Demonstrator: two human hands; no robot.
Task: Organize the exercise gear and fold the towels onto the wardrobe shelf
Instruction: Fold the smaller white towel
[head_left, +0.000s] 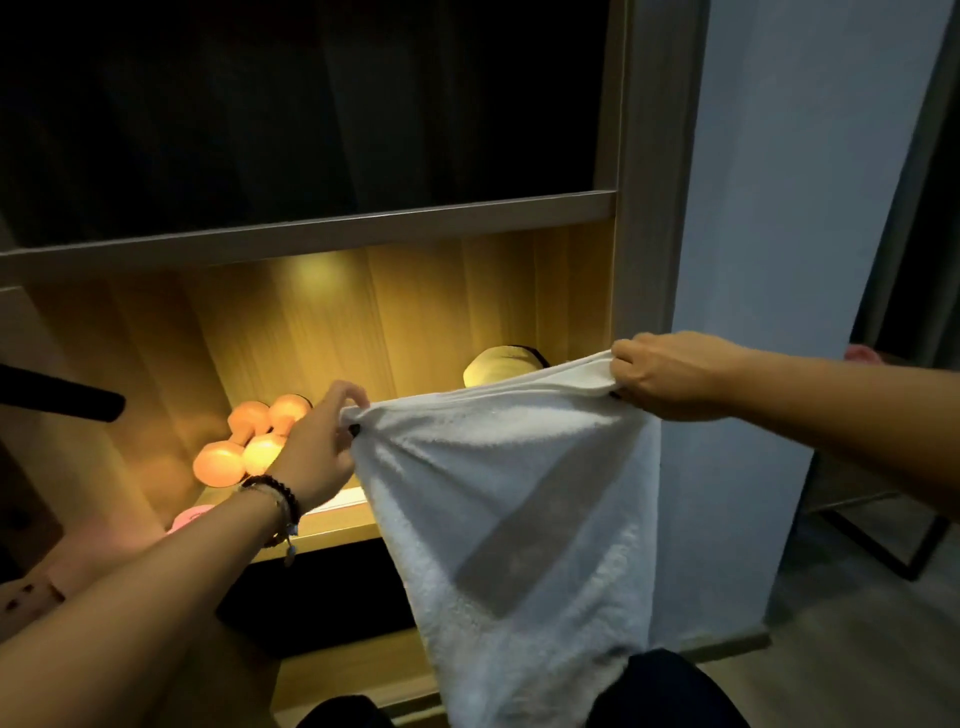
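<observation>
A white towel (519, 499) hangs spread in front of the lit wardrobe shelf (332, 530). My left hand (322, 447) pinches its upper left corner, and my right hand (670, 376) grips its upper right corner, slightly higher. The towel's top edge is stretched between them and the rest drapes down to my knees. On the shelf behind my left hand lie two pink dumbbells (254, 441). A rolled yellowish item (498, 364) stands at the shelf's back right, partly hidden by the towel.
A dark bar (62, 397) juts in from the left at shelf height. A pink object (189, 517) lies at the shelf's front left. A pale wall panel (769, 260) stands right of the wardrobe, with a dark-framed piece of furniture (893, 540) beyond it.
</observation>
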